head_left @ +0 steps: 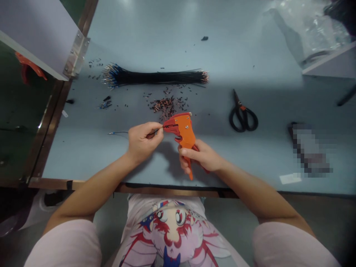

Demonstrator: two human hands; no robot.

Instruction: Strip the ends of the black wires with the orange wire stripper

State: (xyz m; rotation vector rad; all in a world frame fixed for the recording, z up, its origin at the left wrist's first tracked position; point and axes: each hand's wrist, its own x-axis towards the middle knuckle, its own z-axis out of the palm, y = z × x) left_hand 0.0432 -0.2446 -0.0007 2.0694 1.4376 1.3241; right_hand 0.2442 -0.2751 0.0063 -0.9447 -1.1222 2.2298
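Note:
Between the fingers of my left hand (146, 139) is a thin black wire (121, 132) with a blue-and-silver terminal on its far left end. The wire's other end meets the jaws of an orange-and-red wire stripper (185, 128); whether the jaws bite on it I cannot make out. My right hand (200, 155) wraps around the stripper's handles. Just beyond the tool lies a heap of copper and black wire scraps (165, 106). Farther back, a long bundle of black wires (158, 77) stretches sideways, blue terminals at its left and bare copper at its right.
Black-handled scissors (243, 116) lie right of the stripper. A blurred dark object (310, 148) and a white slip (290, 178) are farther right. Clear plastic bags (314, 29) sit at the back right. A white panel (41, 33) stands at the left edge, near small terminals (105, 104).

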